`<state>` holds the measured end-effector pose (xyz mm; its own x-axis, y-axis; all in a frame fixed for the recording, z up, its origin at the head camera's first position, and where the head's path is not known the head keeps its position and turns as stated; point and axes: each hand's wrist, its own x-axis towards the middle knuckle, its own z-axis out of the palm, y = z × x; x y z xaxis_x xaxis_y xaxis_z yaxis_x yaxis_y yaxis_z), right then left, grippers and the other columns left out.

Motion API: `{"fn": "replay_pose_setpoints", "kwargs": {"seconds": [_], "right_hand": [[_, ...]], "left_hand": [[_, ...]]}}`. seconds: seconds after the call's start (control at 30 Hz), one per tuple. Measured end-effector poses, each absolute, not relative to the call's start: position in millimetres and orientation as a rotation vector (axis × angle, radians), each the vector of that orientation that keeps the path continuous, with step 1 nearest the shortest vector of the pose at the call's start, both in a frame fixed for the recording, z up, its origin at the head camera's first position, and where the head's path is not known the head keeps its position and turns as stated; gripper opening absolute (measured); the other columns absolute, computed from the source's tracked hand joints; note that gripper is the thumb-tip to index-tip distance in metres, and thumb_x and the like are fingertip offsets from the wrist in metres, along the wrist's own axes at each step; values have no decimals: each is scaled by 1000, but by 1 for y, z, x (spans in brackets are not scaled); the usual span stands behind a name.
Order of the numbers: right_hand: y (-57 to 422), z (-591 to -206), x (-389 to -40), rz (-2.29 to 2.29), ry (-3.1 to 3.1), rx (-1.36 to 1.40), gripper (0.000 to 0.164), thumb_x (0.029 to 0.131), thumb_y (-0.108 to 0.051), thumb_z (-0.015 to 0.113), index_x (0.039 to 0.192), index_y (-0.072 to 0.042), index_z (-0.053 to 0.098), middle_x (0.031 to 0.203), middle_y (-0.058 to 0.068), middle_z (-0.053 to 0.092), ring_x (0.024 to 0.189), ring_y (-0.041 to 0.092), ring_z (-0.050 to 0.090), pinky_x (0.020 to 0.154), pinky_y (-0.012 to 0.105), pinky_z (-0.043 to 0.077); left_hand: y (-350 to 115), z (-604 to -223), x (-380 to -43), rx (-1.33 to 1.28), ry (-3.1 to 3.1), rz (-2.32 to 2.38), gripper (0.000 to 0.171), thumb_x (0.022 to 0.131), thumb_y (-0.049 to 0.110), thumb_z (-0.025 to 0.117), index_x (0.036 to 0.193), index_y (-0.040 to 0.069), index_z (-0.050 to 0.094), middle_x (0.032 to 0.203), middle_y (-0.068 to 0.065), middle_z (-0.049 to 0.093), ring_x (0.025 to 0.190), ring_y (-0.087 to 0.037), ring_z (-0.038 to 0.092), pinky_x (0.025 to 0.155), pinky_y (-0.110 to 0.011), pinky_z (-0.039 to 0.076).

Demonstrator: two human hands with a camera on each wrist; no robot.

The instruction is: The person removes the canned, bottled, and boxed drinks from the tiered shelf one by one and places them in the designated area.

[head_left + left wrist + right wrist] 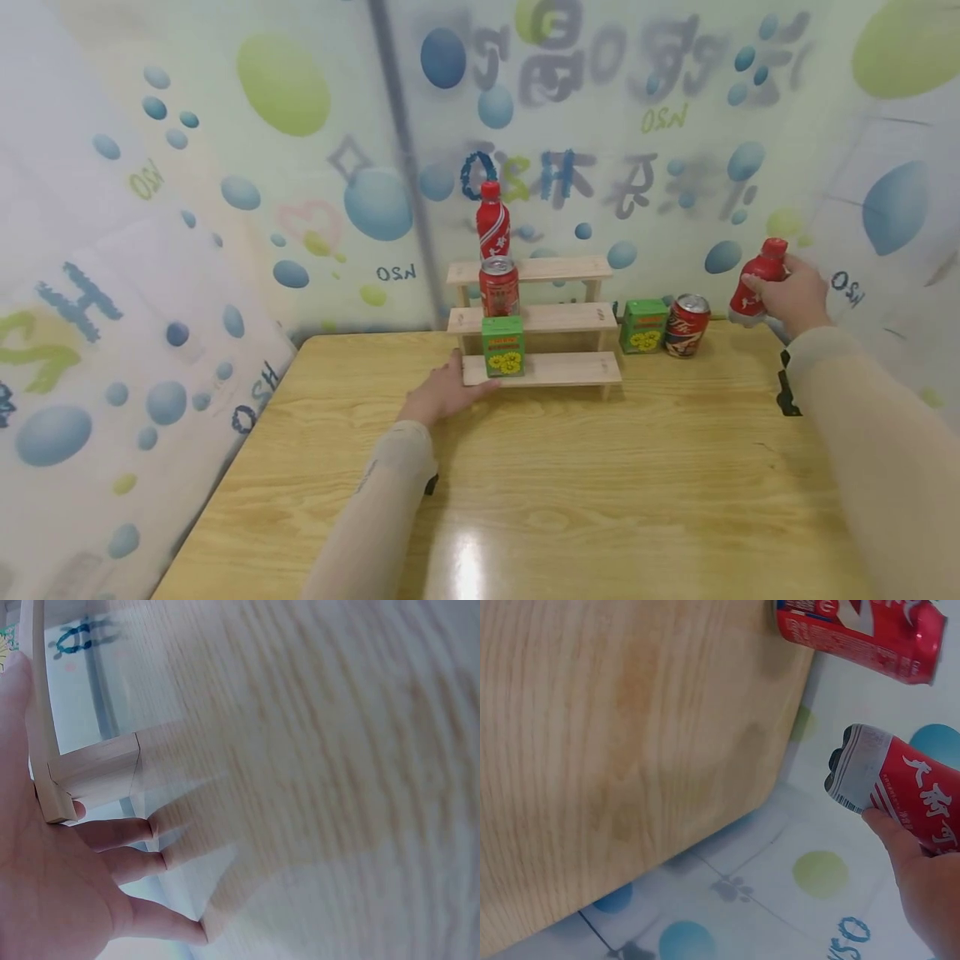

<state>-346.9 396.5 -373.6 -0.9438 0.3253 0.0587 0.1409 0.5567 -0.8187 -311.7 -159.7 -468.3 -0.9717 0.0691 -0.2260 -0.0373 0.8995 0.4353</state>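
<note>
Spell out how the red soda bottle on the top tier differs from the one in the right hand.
The shelf bottle stands upright; the held bottle tilts. The shelf bottle's base is hidden behind a red soda can; the held bottle's base shows. No hand touches the shelf bottle; the right hand grips the held bottle. Both have red caps.

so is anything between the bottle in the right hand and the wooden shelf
Yes: a can and a green box stand on the table between the bottle and the shelf, the box nearer the shelf.
</note>
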Motion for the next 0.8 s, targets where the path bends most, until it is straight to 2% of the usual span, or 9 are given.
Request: {"fn": "replay_pose_setpoints", "kwargs": {"seconds": [0.23, 0.43, 0.67, 0.8], "right_hand": [[397, -397, -348, 1325, -2636, -384, 90, 107, -48, 57, 168, 3, 14, 167, 38, 31, 149, 60, 36, 118, 74, 38], [393, -410, -347, 1322, -2654, -400, 87, 109, -46, 55, 168, 4, 15, 167, 38, 31, 148, 59, 37, 118, 73, 38], [386, -419, -345, 1341, -2631, -446, 83, 110, -41, 53, 168, 3, 14, 168, 37, 30, 150, 58, 37, 119, 71, 39], [384, -420, -345, 1356, -2627, -477, 82, 110, -41, 53, 168, 2, 14, 168, 36, 30, 150, 58, 38, 119, 70, 40]], "left_hand": [[-159, -468, -312, 20, 2824, 664, 135, 76, 102, 49, 173, 19, 6, 173, -18, 35, 159, -43, 37, 121, -82, 24], [-160, -469, -314, 43, 2824, 679, 135, 77, 101, 50, 173, 18, 5, 172, -18, 37, 158, -43, 38, 123, -73, 33], [-161, -469, -313, 40, 2824, 679, 136, 75, 103, 48, 173, 18, 6, 171, -18, 39, 157, -43, 40, 122, -74, 34], [-161, -469, -312, 34, 2827, 678, 136, 75, 104, 48, 173, 19, 7, 172, -17, 38, 158, -42, 39, 122, -77, 30]]}}
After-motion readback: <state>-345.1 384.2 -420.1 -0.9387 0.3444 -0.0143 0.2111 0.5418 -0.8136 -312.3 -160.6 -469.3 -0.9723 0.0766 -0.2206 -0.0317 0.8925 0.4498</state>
